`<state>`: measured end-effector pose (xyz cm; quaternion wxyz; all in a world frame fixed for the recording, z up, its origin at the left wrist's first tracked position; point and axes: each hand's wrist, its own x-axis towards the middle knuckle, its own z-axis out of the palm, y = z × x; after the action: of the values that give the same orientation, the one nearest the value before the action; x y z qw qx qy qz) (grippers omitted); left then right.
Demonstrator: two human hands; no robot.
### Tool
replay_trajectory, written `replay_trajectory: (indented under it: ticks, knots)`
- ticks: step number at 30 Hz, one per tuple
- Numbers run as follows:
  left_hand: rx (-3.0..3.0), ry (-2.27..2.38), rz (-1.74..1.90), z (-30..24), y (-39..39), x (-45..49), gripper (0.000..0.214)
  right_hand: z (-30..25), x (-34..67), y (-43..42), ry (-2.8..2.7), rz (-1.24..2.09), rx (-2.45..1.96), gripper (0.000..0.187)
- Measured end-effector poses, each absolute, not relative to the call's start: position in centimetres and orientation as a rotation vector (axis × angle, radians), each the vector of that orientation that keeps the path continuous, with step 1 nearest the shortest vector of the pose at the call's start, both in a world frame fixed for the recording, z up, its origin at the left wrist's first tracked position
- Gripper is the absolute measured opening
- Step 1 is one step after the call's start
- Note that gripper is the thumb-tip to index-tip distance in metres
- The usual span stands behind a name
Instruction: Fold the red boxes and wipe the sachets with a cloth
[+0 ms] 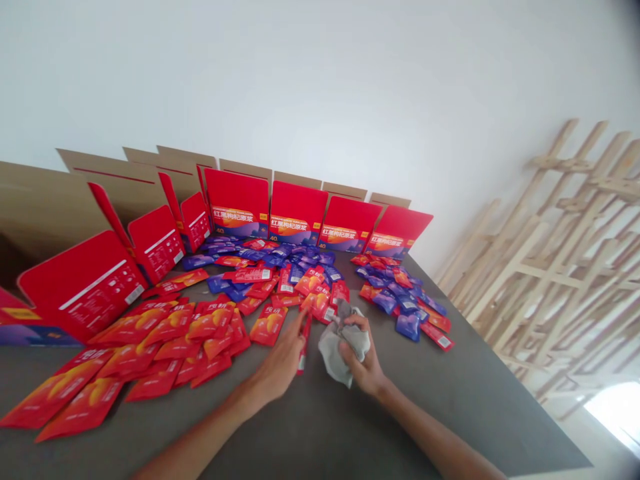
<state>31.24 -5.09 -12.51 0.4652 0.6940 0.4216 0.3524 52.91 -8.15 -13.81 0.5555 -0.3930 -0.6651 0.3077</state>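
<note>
Forearms at bottom of frame, left forearm point(200, 427) and right forearm point(430, 433) both bare, reaching up across a gray tabletop point(280, 447).

Right hand point(363, 353): closed, bunching a gray cloth point(345, 343) against its palm. Cloth hangs out toward the left hand.

Left hand point(283, 357): fingers narrow, extended toward a red stick sachet point(304, 345). Fingertips point(300, 320) are at its upper end. Can't tell if they're gripping it or only touching.

Sachet sits between the hands, tilted, right up against the cloth.

Left of hands: large red pouches point(133, 353) with orange print, overlapping on table, some just beside left hand. Ahead: heap of purple sachets and red sachets point(265, 270), mixed. Right of the cloth: smaller mixed heap of purple sachets and red sachets point(405, 300), well apart from the left-side pouches.

Back edge of table: row of flat red cartons point(237, 203) standing upright, tan cardboard flaps point(115, 173) behind them, Chinese text on fronts. More red carton panels point(83, 283) at far left, angled.

Behind: white wall point(320, 80). Far right: wooden frames point(560, 253) leaning, slatted.
</note>
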Motion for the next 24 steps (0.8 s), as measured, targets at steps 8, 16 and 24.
replay_trajectory:
  ticks: [8, 16, 24]
  knots:
    - [1.394, 0.949, 1.1, -16.2, -6.5, 33.8, 0.059, -14.0, 51.5, -8.7, -1.956, 0.748, -0.802, 0.036]
    - [1.187, 0.8, 1.102, -15.6, -5.9, 34.3, 0.058, -14.7, 52.4, -7.9, -1.953, 0.461, -0.838, 0.034]
    - [0.673, 0.671, 0.923, -14.1, -7.2, 35.0, 0.059, -13.6, 55.1, -7.0, -1.344, 0.107, -0.998, 0.017]
